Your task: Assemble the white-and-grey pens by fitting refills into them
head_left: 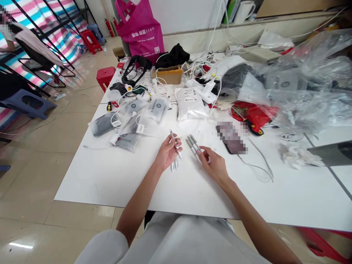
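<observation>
My left hand (165, 151) is closed on a silver-and-white pen (177, 146), tilted with its grey end pointing up and away. Below that hand, the ends of a few more pens (174, 165) show; whether the hand grips them or they lie on the table I cannot tell. To the right, several pens (192, 142) with grey ends lie side by side on the white table (154, 187). Over their near ends rests my right hand (214, 163), its thumb and fingers closed around them. Its fingertips are partly hidden.
A phone (232, 138) with a cable lies right of my right hand. Plastic-bagged pouches (128, 141) are on the left, a white packet (190, 103) farther back. Clear plastic bags (294, 95) cover the far right. A pink bag (143, 33) stands behind; a person sits at far left.
</observation>
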Demonstrator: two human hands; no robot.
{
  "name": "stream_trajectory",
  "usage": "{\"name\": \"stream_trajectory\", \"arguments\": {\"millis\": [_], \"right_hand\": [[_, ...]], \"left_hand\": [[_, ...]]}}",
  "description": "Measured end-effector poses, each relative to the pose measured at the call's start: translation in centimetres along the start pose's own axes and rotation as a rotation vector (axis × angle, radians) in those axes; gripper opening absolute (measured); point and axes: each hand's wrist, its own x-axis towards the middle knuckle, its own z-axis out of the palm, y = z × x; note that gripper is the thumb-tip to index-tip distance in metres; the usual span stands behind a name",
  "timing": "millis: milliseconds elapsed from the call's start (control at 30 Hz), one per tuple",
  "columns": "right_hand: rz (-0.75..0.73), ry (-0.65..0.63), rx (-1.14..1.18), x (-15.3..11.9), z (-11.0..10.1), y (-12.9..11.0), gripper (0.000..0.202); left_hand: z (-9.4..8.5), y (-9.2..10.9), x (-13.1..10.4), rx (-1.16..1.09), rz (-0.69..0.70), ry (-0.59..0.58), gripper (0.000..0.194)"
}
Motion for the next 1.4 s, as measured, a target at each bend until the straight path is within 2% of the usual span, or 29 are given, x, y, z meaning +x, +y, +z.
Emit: {"name": "stream_trajectory", "arguments": {"millis": [67, 133, 233, 300, 467, 567, 700, 800, 933, 1067, 1200, 1300, 1400], "right_hand": [[-0.105, -0.035, 0.106, 0.3, 0.0, -0.9, 0.053], [-0.175, -0.145, 0.224, 0.7, 0.0, -2.1, 0.051], [-0.117, -0.353, 0.383, 1.4, -0.1, -3.8, 0.047], [-0.061, -0.394, 0.450, 1.8, -0.2, -4.3, 0.048], [-0.038, -0.312, 0.483, 2.7, -0.2, -3.4, 0.050], [-0.081, -0.255, 0.458, 2.8, 0.0, -2.5, 0.053], [-0.144, -0.239, 0.370, 2.1, 0.4, -1.8, 0.057], [-0.175, -0.207, 0.322, 1.7, 0.9, -1.3, 0.053], [-0.225, -0.095, 0.306, 1.8, 1.5, -0.5, 0.042], [-0.256, -0.069, 0.269, 2.1, 1.8, -0.1, 0.037], [-0.290, -0.073, 0.232, 1.9, 2.3, 0.3, 0.032], [-0.270, -0.061, 0.259, 1.7, 2.6, 0.6, 0.026], [-0.253, -0.070, 0.279, 1.7, 2.8, 0.7, 0.023]], "left_hand": [[-0.2, -0.4, 0.0, 0.003, 0.008, 0.004, 0.027], [-0.3, -0.9, 0.0, 0.036, 0.009, -0.003, 0.033], [-0.5, -1.2, 0.0, 0.129, 0.039, -0.021, 0.039], [-0.5, -1.0, 0.1, 0.197, 0.068, -0.028, 0.040], [-0.4, -0.4, 0.3, 0.244, 0.076, -0.072, 0.050], [-0.8, -0.7, 0.4, 0.322, 0.115, 0.006, 0.043], [-1.4, -1.2, 0.5, 0.544, 0.190, 0.100, 0.032], [-1.5, -0.9, 0.4, 0.577, 0.199, 0.047, 0.034], [-1.4, -0.7, 0.5, 0.516, 0.161, -0.037, 0.044], [-1.6, -0.9, 0.7, 0.596, 0.206, 0.077, 0.029], [-1.8, -0.8, 0.8, 0.648, 0.253, 0.151, 0.037], [-1.6, -0.5, 0.7, 0.674, 0.262, 0.094, 0.045], [-1.2, -0.2, 0.6, 0.688, 0.247, 0.015, 0.033]]}}
